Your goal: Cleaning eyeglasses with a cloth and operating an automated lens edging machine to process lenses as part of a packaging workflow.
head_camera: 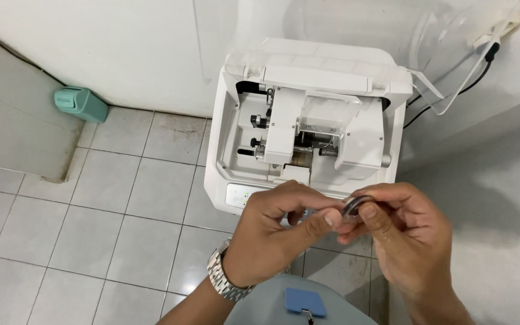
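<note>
My left hand (275, 232) and my right hand (404, 232) meet in front of a white box-shaped machine (308, 120). Together they pinch a small dark curved piece (354, 205), thin and rounded, between thumbs and fingertips. Most of the piece is hidden by the fingers, so its full shape cannot be told. A metal wristwatch (224, 280) sits on my left wrist. The machine's clear lid (332, 66) stands raised, showing clamps and a shaft (308, 153) inside. Its control panel (239, 195) lies just beyond my left knuckles.
The machine stands on a grey tiled floor (91, 229) against a white wall. A teal plastic container (80, 103) sits at the wall's foot, left. Black and white cables (470, 78) hang at the upper right. A blue tag (305, 301) lies on grey cloth below.
</note>
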